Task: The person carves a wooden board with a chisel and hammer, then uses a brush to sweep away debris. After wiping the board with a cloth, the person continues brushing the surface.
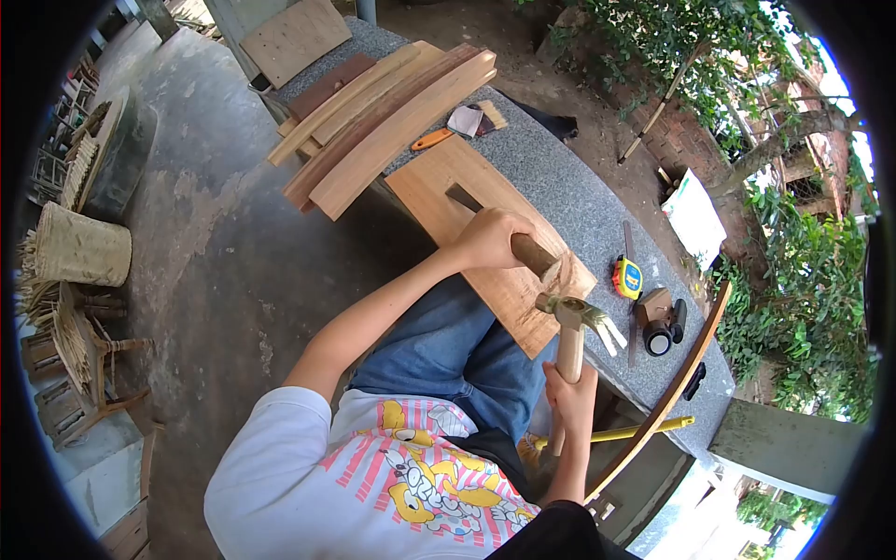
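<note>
My left hand (497, 238) is wrapped around a wood-handled chisel (534, 256), its flat blade pointing toward the far end of a brown wooden board (436, 177). The board lies flat over the edge of a grey stone counter, reaching above my lap. In my right hand (571, 390), a claw hammer (571, 350) is gripped by its pale wooden handle. The hammer's head overlaps the near end of the board in this view, close to the butt of the chisel handle.
Curved wooden pieces (401, 121) are stacked at the counter's far end, near an orange-handled tool (431, 140) and a brush (492, 115). To the right on the counter (607, 219) sit a yellow tape measure (627, 277), a hand plane (658, 327) and a long curved strip (667, 397).
</note>
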The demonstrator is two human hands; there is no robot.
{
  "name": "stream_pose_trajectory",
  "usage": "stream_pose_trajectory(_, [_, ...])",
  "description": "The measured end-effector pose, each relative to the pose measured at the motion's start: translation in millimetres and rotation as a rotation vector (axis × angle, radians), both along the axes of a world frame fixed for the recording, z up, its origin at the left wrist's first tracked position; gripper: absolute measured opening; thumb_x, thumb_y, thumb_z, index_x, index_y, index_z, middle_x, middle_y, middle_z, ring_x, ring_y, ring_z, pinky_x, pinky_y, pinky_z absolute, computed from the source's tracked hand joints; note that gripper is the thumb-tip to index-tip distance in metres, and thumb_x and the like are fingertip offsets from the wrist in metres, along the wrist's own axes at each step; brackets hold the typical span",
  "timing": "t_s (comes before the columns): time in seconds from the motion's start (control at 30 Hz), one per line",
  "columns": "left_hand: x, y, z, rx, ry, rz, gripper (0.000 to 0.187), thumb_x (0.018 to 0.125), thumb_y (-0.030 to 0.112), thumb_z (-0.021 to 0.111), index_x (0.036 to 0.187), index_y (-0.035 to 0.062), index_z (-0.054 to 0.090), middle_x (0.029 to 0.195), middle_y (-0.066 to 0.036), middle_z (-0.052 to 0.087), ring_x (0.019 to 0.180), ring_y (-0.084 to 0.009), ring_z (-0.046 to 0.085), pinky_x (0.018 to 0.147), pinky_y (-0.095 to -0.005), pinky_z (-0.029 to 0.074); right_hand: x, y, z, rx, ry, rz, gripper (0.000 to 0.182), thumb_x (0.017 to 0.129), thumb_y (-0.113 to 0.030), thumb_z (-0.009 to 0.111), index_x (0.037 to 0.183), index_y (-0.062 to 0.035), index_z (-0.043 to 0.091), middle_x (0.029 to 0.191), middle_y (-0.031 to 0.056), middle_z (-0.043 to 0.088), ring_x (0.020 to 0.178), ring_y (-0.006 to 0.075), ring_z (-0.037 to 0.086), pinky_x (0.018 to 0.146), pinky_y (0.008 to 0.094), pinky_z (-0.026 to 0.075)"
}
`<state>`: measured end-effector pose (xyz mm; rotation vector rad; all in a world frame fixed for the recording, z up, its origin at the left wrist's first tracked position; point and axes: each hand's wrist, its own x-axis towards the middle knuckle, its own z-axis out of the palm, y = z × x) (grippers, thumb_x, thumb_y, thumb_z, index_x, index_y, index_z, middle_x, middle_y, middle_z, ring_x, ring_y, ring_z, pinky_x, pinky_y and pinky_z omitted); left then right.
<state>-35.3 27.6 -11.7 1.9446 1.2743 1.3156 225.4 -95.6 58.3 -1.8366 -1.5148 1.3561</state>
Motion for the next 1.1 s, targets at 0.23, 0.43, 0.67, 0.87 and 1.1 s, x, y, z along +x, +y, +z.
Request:
stream_pose_trajectory(0.23, [6,1,0,-0.027,0.008,0.013,0.022,0.059,0.015,0.081,0.077,0.0079,0.069,0.079,-0.008,0.069,0.078,-0.0295,0.067,0.069,-0.0367,0.052,-18,3,15,0.16,0.392,-0.344,0.024,0.085,-0.003,0.063,0.067,-0.0031,0.049,0.05,0.0014,0.046,0.037,0.0091,0.042,0.034,0.0248,0.031])
stream_pose_trajectory(0.43, [-12,7,1,-0.002,0.04,0.033,0.023,0.06,0.014,0.081,0.078,0.0081,0.068,0.077,-0.008,0.068,0.077,-0.0297,0.066,0.068,-0.0376,0.052,-1,11,-3,0.018,0.015,0.002,0.03,0.084,-0.011,0.069,0.061,-0.0033,0.051,0.048,-0.0005,0.048,0.039,0.0073,0.044,0.037,0.0252,0.032])
stream_pose_trajectory(0.67, [19,-26,19,-0.026,-0.04,-0.104,0.022,0.063,0.014,0.08,0.078,0.0073,0.065,0.076,-0.009,0.066,0.073,-0.0309,0.065,0.065,-0.0376,0.05,30,-24,25,0.01,0.129,-0.199,0.027,0.086,-0.011,0.07,0.065,-0.0021,0.055,0.051,-0.0003,0.051,0.04,0.0073,0.046,0.038,0.0243,0.033])
stream_pose_trajectory(0.87, [27,-89,18,-0.053,0.154,-0.169,0.034,0.06,0.011,0.083,0.091,0.0073,0.069,0.081,-0.012,0.069,0.073,-0.0306,0.067,0.065,-0.0375,0.052,85,-63,-42,0.203,-0.15,-0.348,0.032,0.085,-0.017,0.073,0.068,0.0013,0.053,0.054,-0.0015,0.046,0.047,0.0065,0.041,0.044,0.028,0.032])
stream_pose_trajectory(1.1, [-8,-121,2,-0.176,0.23,-0.072,0.068,0.064,0.008,0.083,0.129,0.0182,0.064,0.075,-0.013,0.067,0.068,-0.0262,0.067,0.065,-0.0329,0.053,98,-88,-58,0.273,-0.104,-0.47,0.032,0.09,-0.022,0.07,0.069,-0.0052,0.053,0.053,-0.003,0.047,0.044,0.005,0.044,0.041,0.0236,0.033])
